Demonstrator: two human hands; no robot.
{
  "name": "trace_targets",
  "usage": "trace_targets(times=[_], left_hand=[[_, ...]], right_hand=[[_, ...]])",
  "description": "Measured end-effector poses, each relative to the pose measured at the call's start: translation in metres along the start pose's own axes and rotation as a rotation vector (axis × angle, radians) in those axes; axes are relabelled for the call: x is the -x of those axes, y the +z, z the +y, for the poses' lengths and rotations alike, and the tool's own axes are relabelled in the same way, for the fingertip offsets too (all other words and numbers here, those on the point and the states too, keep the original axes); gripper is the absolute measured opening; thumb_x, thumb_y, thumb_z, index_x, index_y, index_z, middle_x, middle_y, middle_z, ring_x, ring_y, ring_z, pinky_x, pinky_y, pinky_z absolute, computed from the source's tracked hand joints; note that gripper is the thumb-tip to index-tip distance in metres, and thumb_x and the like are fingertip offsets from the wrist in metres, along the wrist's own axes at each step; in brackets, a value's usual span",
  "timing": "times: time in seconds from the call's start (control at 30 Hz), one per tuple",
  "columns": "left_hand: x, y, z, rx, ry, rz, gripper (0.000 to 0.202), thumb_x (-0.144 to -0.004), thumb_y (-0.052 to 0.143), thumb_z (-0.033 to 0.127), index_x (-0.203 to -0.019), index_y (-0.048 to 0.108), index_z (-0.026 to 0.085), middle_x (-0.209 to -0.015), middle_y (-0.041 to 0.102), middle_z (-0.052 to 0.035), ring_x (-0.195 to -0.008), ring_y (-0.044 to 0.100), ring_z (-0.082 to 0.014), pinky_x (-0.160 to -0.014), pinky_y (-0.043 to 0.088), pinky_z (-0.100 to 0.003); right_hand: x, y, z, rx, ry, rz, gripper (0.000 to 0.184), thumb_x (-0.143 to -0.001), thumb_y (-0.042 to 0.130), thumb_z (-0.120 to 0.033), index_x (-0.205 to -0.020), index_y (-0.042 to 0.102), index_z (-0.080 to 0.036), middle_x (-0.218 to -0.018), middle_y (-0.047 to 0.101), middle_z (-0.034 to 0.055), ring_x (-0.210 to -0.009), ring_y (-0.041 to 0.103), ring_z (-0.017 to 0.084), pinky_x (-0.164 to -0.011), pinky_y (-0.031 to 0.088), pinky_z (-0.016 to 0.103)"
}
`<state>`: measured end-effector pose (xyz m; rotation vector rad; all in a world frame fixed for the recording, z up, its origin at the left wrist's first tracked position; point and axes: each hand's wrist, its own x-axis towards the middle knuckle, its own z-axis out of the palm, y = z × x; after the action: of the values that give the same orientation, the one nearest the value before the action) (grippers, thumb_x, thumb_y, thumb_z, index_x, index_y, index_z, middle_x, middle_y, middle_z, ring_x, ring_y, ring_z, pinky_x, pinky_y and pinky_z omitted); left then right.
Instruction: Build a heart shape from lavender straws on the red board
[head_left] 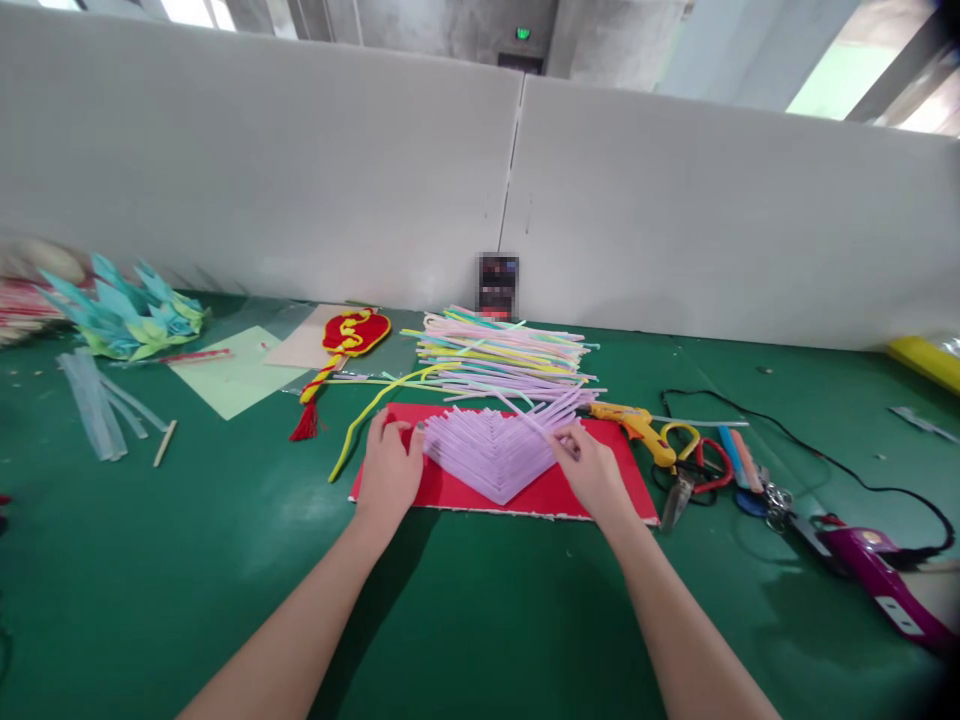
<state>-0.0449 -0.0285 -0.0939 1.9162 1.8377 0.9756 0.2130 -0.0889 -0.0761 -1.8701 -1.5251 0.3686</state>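
Note:
A red card point(457, 492) lies on the green table point(480, 620) in front of me. On it sits a heart-like V shape made of pale purple straws point(495, 457). My left hand point(388, 468) rests on the card's left part, fingers spread, fingertips touching the left edge of the straw shape. My right hand point(591, 468) is at the shape's right edge, its fingers pinched on a long purple straw point(541, 422) that slants up and right across the shape.
A pile of pastel straws point(501, 355) lies behind the card. Right of it: a yellow glue gun point(637, 425), scissors point(694, 470), a purple tool point(881, 580) with black cable. At left: a red-yellow tasselled ornament point(345, 345), teal paper craft point(127, 310), clear glue sticks point(97, 405), pale paper sheets point(236, 372).

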Motion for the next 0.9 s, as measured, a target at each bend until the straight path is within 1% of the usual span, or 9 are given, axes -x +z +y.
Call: trace_targets(times=[0.07, 0.17, 0.23, 0.37, 0.5, 0.57, 0.67, 0.77, 0.9], left_hand=[[-0.002, -0.002, -0.002, -0.002, 0.013, -0.008, 0.028, -0.087, 0.039, 0.036, -0.091, 0.058, 0.015, -0.121, 0.05, -0.0174, -0.13, 0.037, -0.0269, -0.111, 0.03, -0.043], [-0.002, -0.003, -0.004, -0.003, 0.015, -0.024, 0.028, -0.087, 0.037, 0.035, -0.082, 0.059, 0.018, -0.123, 0.053, -0.0151, -0.126, 0.043, -0.0273, -0.11, 0.028, -0.05], [-0.001, -0.004, -0.003, -0.012, 0.015, -0.036, 0.028, -0.087, 0.037, 0.034, -0.08, 0.059, 0.019, -0.122, 0.054, -0.0135, -0.124, 0.045, -0.0273, -0.11, 0.026, -0.053], [0.003, -0.004, 0.0, -0.073, 0.031, -0.026, 0.022, -0.086, 0.04, 0.032, -0.085, 0.058, 0.019, -0.123, 0.053, -0.0138, -0.125, 0.043, -0.0287, -0.11, 0.024, -0.056], [0.006, -0.003, 0.0, -0.095, 0.071, -0.044, 0.02, -0.087, 0.042, 0.033, -0.092, 0.055, 0.019, -0.122, 0.052, -0.0148, -0.127, 0.042, -0.028, -0.107, 0.034, -0.049], [0.007, -0.002, -0.001, -0.123, 0.095, -0.061, 0.02, -0.087, 0.043, 0.032, -0.096, 0.053, 0.018, -0.121, 0.052, -0.016, -0.127, 0.042, -0.0288, -0.105, 0.036, -0.047], [0.011, 0.001, -0.002, -0.18, 0.119, -0.065, 0.026, -0.085, 0.046, 0.032, -0.104, 0.05, 0.013, -0.124, 0.05, -0.0204, -0.129, 0.039, -0.0318, -0.106, 0.034, -0.048], [0.016, 0.002, -0.001, -0.219, 0.112, -0.066, 0.035, -0.084, 0.048, 0.032, -0.11, 0.046, 0.009, -0.129, 0.046, -0.0245, -0.131, 0.036, -0.0342, -0.106, 0.032, -0.05], [0.016, 0.001, 0.0, -0.198, 0.079, -0.083, 0.03, -0.084, 0.047, 0.034, -0.105, 0.049, 0.013, -0.128, 0.048, -0.022, -0.132, 0.035, -0.0326, -0.106, 0.031, -0.051]], right_hand=[[0.001, 0.005, 0.007, 0.05, 0.043, -0.014, 0.026, -0.082, 0.048, -0.045, -0.075, 0.06, -0.022, -0.064, 0.061, 0.0018, -0.06, 0.056, 0.018, -0.056, 0.037, 0.026], [0.003, 0.009, 0.012, 0.043, 0.056, -0.009, 0.03, -0.084, 0.045, -0.047, -0.075, 0.06, -0.022, -0.068, 0.064, 0.0026, -0.063, 0.057, 0.018, -0.057, 0.037, 0.026], [0.004, 0.01, 0.014, 0.059, 0.064, 0.002, 0.032, -0.085, 0.043, -0.048, -0.074, 0.06, -0.023, -0.067, 0.063, 0.0023, -0.062, 0.056, 0.018, -0.056, 0.036, 0.025], [0.003, 0.013, 0.015, 0.089, 0.065, 0.036, 0.033, -0.086, 0.042, -0.048, -0.075, 0.061, -0.022, -0.067, 0.063, 0.0022, -0.059, 0.054, 0.017, -0.055, 0.034, 0.025], [0.002, 0.015, 0.017, -0.001, 0.051, 0.073, 0.036, -0.086, 0.041, -0.048, -0.073, 0.061, -0.021, -0.063, 0.062, 0.002, -0.058, 0.053, 0.017, -0.056, 0.035, 0.025], [0.002, 0.014, 0.018, -0.059, 0.055, 0.08, 0.037, -0.086, 0.041, -0.049, -0.073, 0.061, -0.021, -0.065, 0.063, 0.0027, -0.06, 0.055, 0.017, -0.057, 0.038, 0.026], [0.001, 0.014, 0.019, -0.126, 0.051, 0.081, 0.036, -0.086, 0.041, -0.048, -0.077, 0.062, -0.02, -0.075, 0.068, 0.0051, -0.068, 0.06, 0.019, -0.063, 0.041, 0.027], [-0.001, 0.014, 0.02, -0.157, 0.039, 0.069, 0.036, -0.087, 0.041, -0.047, -0.078, 0.062, -0.02, -0.075, 0.068, 0.0057, -0.073, 0.061, 0.021, -0.066, 0.043, 0.027], [-0.003, 0.012, 0.02, -0.19, 0.037, 0.073, 0.038, -0.087, 0.04, -0.049, -0.077, 0.061, -0.018, -0.073, 0.067, 0.0055, -0.069, 0.06, 0.02, -0.065, 0.042, 0.027]])
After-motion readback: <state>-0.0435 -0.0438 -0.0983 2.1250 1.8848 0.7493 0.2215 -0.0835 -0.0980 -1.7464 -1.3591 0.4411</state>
